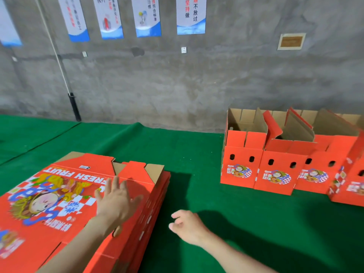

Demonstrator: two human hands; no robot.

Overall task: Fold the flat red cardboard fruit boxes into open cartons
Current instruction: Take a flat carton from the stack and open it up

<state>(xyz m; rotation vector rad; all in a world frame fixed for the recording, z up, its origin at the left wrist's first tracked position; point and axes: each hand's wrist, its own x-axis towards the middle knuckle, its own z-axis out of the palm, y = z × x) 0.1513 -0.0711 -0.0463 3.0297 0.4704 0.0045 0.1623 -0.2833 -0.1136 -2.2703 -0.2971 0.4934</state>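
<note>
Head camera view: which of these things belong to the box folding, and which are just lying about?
In the job: stack of flat red boxes, with the left hand open over it; right hand, holding nothing; folded cartons on the right.
Just there: wall posters; brown plaque; black pipe; green cloth underneath.

Flat stack: pile of flat red printed cardboard fruit box blanks [155, 205], lying lower left, edges roughly aligned.
Top blank: red top sheet [59, 186], print side up, with "FRESH FRUIT" lettering and a cartoon face; brown flap undersides show at its far end.
Folded cartons: row of upright red cardboard cartons [275, 174] at right, side by side, tops open, brown inside, flaps raised, oval holes in the front walls.
</note>
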